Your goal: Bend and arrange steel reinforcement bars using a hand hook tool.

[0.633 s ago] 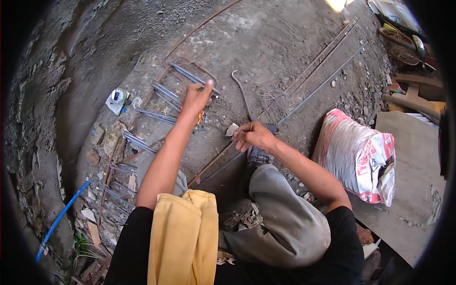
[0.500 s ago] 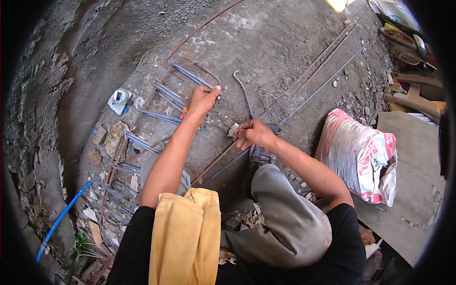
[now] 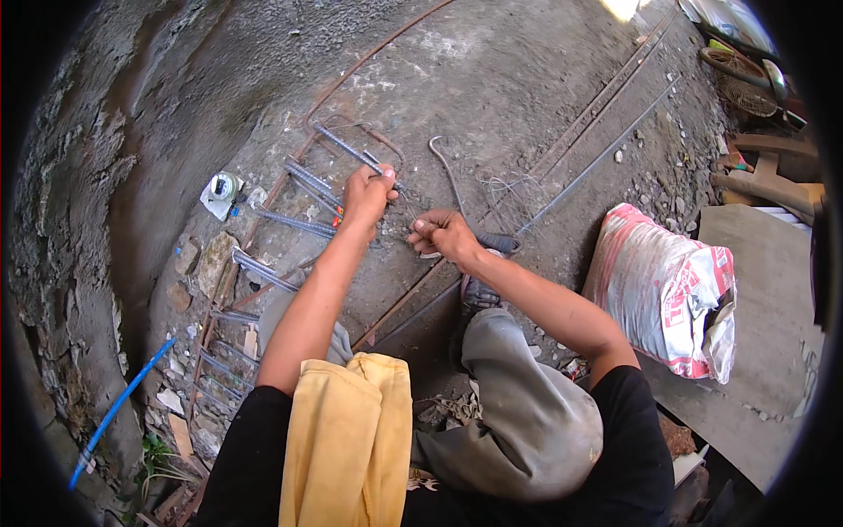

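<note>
A cage of rusty reinforcing bars (image 3: 263, 263) with several steel stirrups lies on the concrete ground in front of me. My left hand (image 3: 367, 195) is closed around the bar where a stirrup (image 3: 347, 149) crosses it. My right hand (image 3: 443, 235) is just to its right, fingers pinched on a thin tie wire (image 3: 413, 215) that runs toward the left hand. A hooked steel rod (image 3: 446, 167) lies on the ground beyond the right hand. A loose tangle of thin wire (image 3: 509, 189) rests to its right.
A pink and white sack (image 3: 667, 290) leans at the right beside a concrete slab (image 3: 773, 290). Long straight bars (image 3: 597, 114) lie at the upper right. A tape measure (image 3: 221, 189) sits left of the cage. A blue pipe (image 3: 118, 408) lies lower left. A yellow cloth (image 3: 347, 448) drapes my lap.
My left hand has shifted slightly along the bar and closed on it. My right hand has moved a little left, closer to the left hand, with the wire.
</note>
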Demonstrator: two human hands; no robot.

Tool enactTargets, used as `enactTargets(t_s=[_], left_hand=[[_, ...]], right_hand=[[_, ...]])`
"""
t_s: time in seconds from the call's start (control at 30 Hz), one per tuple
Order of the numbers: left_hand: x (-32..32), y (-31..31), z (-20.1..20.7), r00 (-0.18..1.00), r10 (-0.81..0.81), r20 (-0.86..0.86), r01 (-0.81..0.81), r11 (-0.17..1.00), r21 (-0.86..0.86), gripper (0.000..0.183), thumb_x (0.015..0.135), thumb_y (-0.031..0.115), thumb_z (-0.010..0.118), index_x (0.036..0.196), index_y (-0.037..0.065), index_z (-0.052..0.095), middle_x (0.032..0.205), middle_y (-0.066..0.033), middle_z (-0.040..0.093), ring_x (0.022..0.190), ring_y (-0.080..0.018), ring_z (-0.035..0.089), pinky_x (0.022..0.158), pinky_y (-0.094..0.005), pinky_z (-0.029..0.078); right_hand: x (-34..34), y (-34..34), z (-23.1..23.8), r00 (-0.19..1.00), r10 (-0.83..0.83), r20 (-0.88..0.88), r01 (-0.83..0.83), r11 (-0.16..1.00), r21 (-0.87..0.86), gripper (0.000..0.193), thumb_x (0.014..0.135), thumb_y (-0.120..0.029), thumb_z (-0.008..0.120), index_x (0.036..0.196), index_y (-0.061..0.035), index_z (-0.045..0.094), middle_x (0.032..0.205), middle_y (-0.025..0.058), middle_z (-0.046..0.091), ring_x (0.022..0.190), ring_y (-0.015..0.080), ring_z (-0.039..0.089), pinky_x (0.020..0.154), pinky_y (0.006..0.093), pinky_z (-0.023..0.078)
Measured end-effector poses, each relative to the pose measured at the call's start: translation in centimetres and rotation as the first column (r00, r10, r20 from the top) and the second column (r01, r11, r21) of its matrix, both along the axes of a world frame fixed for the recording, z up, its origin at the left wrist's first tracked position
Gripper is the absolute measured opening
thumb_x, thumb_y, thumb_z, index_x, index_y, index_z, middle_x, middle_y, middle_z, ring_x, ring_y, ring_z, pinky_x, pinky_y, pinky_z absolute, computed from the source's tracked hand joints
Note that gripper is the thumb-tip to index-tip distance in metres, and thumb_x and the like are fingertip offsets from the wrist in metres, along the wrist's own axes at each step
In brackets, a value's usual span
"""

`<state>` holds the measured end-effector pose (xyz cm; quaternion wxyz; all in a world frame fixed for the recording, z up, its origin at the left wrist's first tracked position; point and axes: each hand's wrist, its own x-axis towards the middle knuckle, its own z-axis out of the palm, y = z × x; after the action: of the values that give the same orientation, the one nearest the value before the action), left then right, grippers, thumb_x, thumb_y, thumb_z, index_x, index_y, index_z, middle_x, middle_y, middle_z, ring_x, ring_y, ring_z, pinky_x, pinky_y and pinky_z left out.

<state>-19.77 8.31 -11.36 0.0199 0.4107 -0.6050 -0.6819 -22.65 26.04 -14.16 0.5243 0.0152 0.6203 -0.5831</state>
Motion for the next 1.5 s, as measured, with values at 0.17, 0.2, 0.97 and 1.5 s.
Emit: enactTargets(t_s=[0.17,0.2,0.97,1.5], left_hand=[[-0.1,-0.8,0.0,0.998,-0.048,0.039,0.043,0.992,0.123,0.021,0.090,0.016,0.062,0.106,0.004,0.064,0.082,-0.0007,0.064,0.069,-0.0113,0.061,0.058,-0.0250,0.042],[0.0,-1.0,-0.1,0.998,-0.044,0.039,0.039,0.992,0.124,0.021,0.090,0.016,0.062,0.106,0.004,0.064,0.082,-0.0007,0.064,0.069,-0.0113,0.061,0.058,-0.0250,0.042],[0.0,-1.1,-0.6,0.998,-0.046,0.031,0.040,0.985,0.170,0.016,0.087,0.016,0.064,0.099,0.005,0.065,0.082,-0.0030,0.064,0.072,-0.0130,0.058,0.061,-0.0285,0.041],[-0.4,-0.5,-1.1,0.995,-0.090,-0.036,0.091,0.995,0.045,0.013,0.084,0.010,0.068,0.093,0.004,0.060,0.073,-0.0020,0.061,0.063,-0.0092,0.052,0.057,-0.0250,0.040]], right_hand=[[-0.9,-1.1,-1.8,0.999,0.041,-0.032,-0.040,0.999,0.023,0.023,0.097,-0.022,0.057,0.105,-0.0025,0.066,0.091,0.0055,0.069,0.076,0.0117,0.062,0.066,0.0268,0.052],[-1.7,-1.4,-1.8,0.988,0.152,-0.025,-0.152,0.988,0.000,0.031,0.098,-0.028,0.054,0.107,-0.0010,0.065,0.092,0.0063,0.069,0.078,0.0125,0.062,0.068,0.0273,0.050],[-7.8,-3.8,1.8,0.901,0.258,0.348,-0.247,0.966,-0.077,0.033,0.092,-0.032,0.062,0.106,-0.0017,0.065,0.092,0.0085,0.068,0.084,0.0196,0.065,0.079,0.0394,0.054],[-5.0,5.7,0.8,0.192,0.671,-0.716,-0.033,0.733,0.679,0.035,0.078,-0.022,0.069,0.102,-0.0003,0.057,0.096,0.0230,0.064,0.087,0.0420,0.063,0.075,0.0489,0.052]])
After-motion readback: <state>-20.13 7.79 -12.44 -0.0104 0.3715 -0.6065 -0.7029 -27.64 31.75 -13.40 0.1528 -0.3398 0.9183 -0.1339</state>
